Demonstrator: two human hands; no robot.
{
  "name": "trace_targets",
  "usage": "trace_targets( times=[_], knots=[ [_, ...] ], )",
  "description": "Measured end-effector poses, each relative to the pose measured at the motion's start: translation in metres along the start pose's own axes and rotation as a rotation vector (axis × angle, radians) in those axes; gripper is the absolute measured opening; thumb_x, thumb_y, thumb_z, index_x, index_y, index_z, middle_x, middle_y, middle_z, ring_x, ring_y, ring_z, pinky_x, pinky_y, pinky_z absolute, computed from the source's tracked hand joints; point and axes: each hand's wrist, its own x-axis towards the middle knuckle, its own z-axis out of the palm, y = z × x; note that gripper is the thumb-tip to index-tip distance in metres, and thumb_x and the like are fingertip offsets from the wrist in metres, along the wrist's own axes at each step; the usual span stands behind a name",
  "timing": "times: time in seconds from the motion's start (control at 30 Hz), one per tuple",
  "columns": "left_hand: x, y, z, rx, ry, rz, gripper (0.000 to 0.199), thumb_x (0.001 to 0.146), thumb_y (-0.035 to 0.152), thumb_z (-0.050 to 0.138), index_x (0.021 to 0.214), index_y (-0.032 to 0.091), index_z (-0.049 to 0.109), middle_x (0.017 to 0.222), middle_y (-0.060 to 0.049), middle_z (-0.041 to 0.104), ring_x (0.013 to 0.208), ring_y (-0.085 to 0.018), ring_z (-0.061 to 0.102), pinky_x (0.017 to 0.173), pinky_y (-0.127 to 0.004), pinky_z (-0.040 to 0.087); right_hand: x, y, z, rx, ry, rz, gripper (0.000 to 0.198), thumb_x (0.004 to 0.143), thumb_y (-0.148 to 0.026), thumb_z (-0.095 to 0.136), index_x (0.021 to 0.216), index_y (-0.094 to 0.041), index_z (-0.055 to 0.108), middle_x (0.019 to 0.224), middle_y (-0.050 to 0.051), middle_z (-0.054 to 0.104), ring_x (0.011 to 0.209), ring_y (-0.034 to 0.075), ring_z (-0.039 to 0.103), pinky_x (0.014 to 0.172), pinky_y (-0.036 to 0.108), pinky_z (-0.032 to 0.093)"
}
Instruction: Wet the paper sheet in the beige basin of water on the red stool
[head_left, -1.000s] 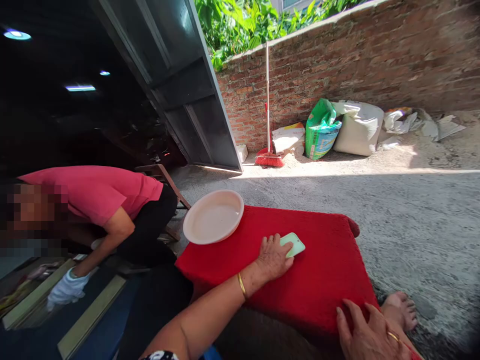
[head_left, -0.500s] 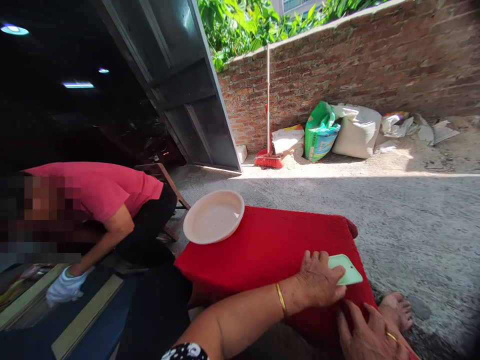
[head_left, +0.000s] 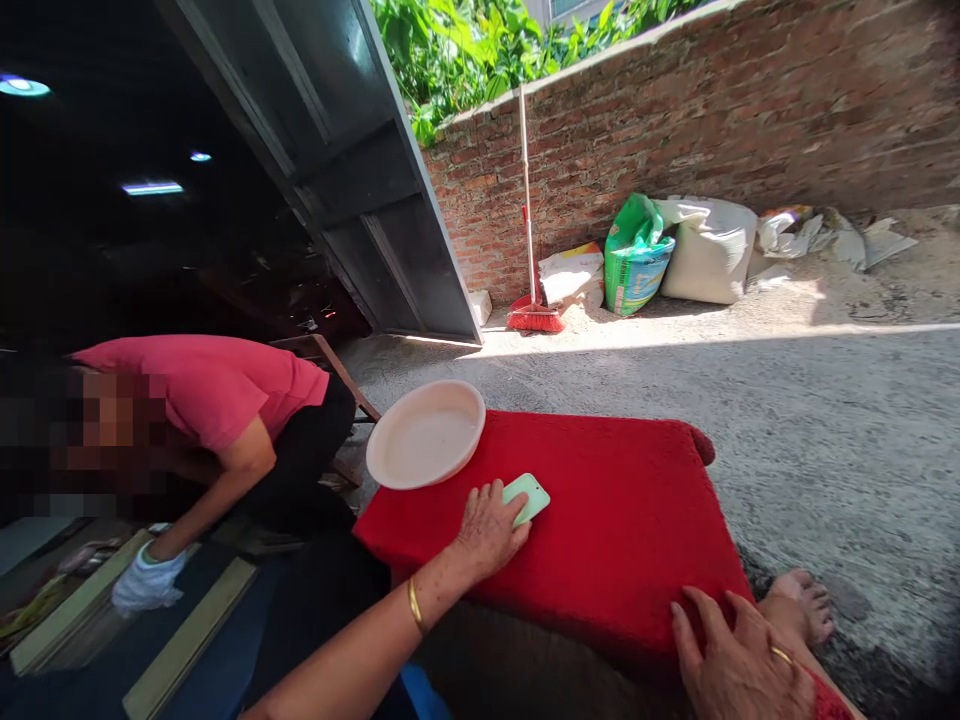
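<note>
My left hand (head_left: 495, 530) grips a pale green flat plastic piece (head_left: 529, 497) with rounded corners and a small hole near its end. That piece lies against the red cloth (head_left: 592, 500), which looks thick and covers a low table or board. Its underside is hidden. At the cloth's near right corner, my right hand (head_left: 739, 650) rests with fingers spread, touching the cloth and holding nothing I can see. A pale pink basin (head_left: 425, 437) stands at the far left corner of the cloth, close beyond my left hand.
On the left, a person in a pink shirt (head_left: 202, 385) bends over wooden strips (head_left: 191, 635), wearing a white glove (head_left: 148, 580). A metal door (head_left: 375, 190) stands open behind. A broom (head_left: 532, 315) and several sacks (head_left: 709, 250) line the brick wall (head_left: 750, 130). A bare foot (head_left: 799, 605) is at right.
My left hand has slid the pale green plastic piece leftward across the red cloth, toward the basin. My right hand stays at the near right corner. The person's gloved hand has shifted slightly.
</note>
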Motion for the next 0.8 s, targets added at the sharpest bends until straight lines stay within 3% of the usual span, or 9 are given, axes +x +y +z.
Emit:
trace_targets(
  times=[0.1,0.27,0.37,0.47,0.7,0.8],
  knots=[
    [0.005,0.031,-0.002,-0.039,0.028,0.083,0.034,0.094,0.047,0.057,0.124,0.032,0.063,0.113,-0.009,0.056,0.105,-0.028,0.054,0.094,-0.044,0.043,0.001,0.000,0.000,-0.023,0.044,0.003,0.032,0.097,-0.034,0.051,0.114,-0.022,0.075,0.123,0.016,0.064,0.093,0.030,0.067,0.069,0.040,0.052],
    [0.021,0.120,0.006,-0.118,0.101,0.414,0.040,0.095,0.054,0.050,0.127,0.032,0.059,0.113,-0.010,0.054,0.101,-0.027,0.053,0.091,-0.044,0.043,0.002,0.003,0.002,-0.021,0.027,-0.005,0.028,0.095,-0.032,0.054,0.111,-0.025,0.076,0.122,0.015,0.066,0.091,0.028,0.067,0.066,0.037,0.052],
    [0.027,0.145,0.012,-0.115,0.108,0.524,0.042,0.095,0.056,0.048,0.126,0.031,0.060,0.113,-0.011,0.054,0.099,-0.027,0.053,0.089,-0.043,0.044,0.002,0.005,0.003,-0.034,0.044,0.004,0.027,0.096,-0.032,0.053,0.107,-0.024,0.077,0.120,0.015,0.067,0.087,0.027,0.068,0.065,0.037,0.051],
    [0.026,0.122,0.012,-0.088,0.073,0.464,0.041,0.094,0.054,0.052,0.128,0.032,0.059,0.114,-0.010,0.055,0.101,-0.027,0.053,0.091,-0.043,0.043,0.001,0.005,0.005,-0.016,0.038,-0.007,0.029,0.096,-0.034,0.053,0.109,-0.025,0.077,0.119,0.015,0.067,0.085,0.026,0.068,0.062,0.036,0.051],
    [-0.011,0.000,-0.002,-0.004,-0.057,0.050,0.035,0.093,0.041,0.060,0.128,0.035,0.062,0.116,-0.009,0.056,0.107,-0.028,0.054,0.096,-0.043,0.041,0.000,0.002,0.001,0.023,-0.004,0.010,0.030,0.091,-0.032,0.058,0.114,-0.026,0.076,0.123,0.016,0.065,0.098,0.032,0.066,0.069,0.041,0.052],
    [-0.020,-0.008,-0.003,-0.006,-0.050,-0.005,0.035,0.093,0.040,0.059,0.128,0.035,0.062,0.114,-0.009,0.057,0.106,-0.028,0.055,0.095,-0.042,0.041,0.000,0.004,0.001,0.072,-0.050,0.009,0.029,0.086,-0.032,0.061,0.112,-0.030,0.076,0.122,0.014,0.065,0.099,0.032,0.064,0.069,0.040,0.051]
  ],
)
